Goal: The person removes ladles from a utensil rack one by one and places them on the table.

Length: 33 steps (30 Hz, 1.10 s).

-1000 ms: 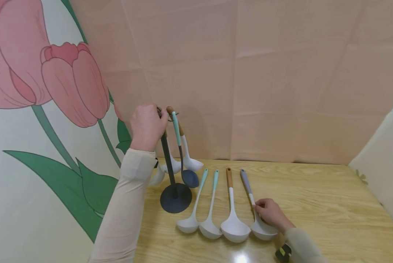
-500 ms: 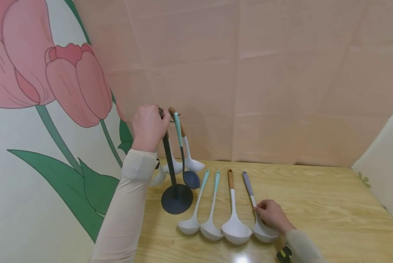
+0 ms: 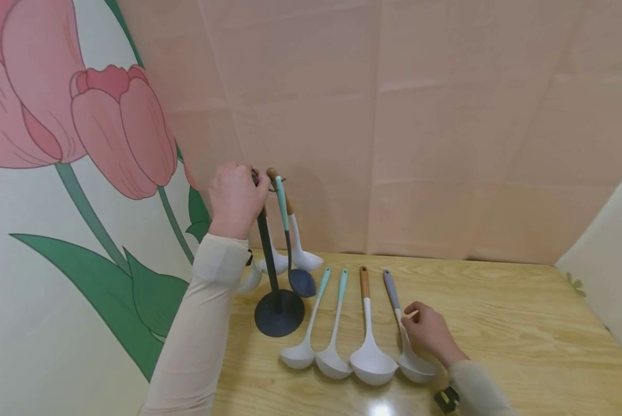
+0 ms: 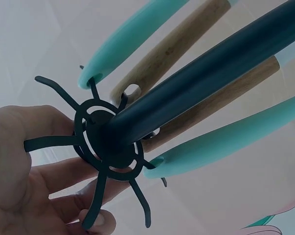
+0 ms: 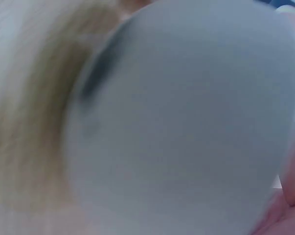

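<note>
Left hand (image 3: 236,200): gripping stand (image 3: 271,266), likely for steadiness
Right hand (image 3: 431,332): pinching purple-handled ladle (image 3: 391,291) by its slim neck
Three ladles (image 3: 334,363): toward nine, handles at twelve, seemingly for reach

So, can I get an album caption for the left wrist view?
Left hand grips black ladle stand; two turquoise handles and two wooden handles hang from hooks.

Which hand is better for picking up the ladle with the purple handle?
Probably the right hand: it is right at the neck of that ladle. The left hand is farther away, busy gripping the top of the rack.
</note>
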Each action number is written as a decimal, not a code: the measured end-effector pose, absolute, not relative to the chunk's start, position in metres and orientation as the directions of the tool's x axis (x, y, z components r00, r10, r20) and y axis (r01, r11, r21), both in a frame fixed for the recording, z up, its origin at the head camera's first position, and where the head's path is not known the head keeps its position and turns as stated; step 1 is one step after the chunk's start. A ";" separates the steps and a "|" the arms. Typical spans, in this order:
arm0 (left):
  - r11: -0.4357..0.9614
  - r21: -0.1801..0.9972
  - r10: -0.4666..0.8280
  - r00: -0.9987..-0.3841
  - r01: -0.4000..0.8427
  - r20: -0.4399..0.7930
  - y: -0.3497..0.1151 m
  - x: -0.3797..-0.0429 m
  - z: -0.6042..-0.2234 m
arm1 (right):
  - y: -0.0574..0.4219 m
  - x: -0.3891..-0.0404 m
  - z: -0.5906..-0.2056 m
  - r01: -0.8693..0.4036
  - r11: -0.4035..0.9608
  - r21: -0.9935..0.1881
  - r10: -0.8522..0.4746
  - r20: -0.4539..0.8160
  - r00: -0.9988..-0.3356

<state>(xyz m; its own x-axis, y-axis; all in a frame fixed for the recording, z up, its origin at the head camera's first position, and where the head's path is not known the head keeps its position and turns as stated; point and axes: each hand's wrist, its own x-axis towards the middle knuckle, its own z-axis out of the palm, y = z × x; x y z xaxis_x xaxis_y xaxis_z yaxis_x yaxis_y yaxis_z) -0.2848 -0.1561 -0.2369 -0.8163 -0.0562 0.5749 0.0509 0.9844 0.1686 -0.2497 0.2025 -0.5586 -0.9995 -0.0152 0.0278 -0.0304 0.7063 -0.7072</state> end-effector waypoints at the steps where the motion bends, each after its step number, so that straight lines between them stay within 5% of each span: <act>1: 0.985 0.164 -0.058 -0.820 0.045 0.570 -0.156 -0.285 -0.237 | 0.200 -0.249 -0.554 -0.045 0.706 -0.707 -0.017 0.046 -0.999; 23: 0.990 0.140 -0.051 -0.829 0.033 0.556 -0.154 -0.283 -0.234 | 0.114 -0.253 -0.501 -0.135 0.538 -0.832 -0.092 0.102 -0.991; 33: 0.991 0.129 -0.035 -0.828 0.045 0.560 -0.156 -0.282 -0.234 | 0.061 -0.255 -0.482 -0.261 0.410 -0.874 -0.262 0.161 -0.952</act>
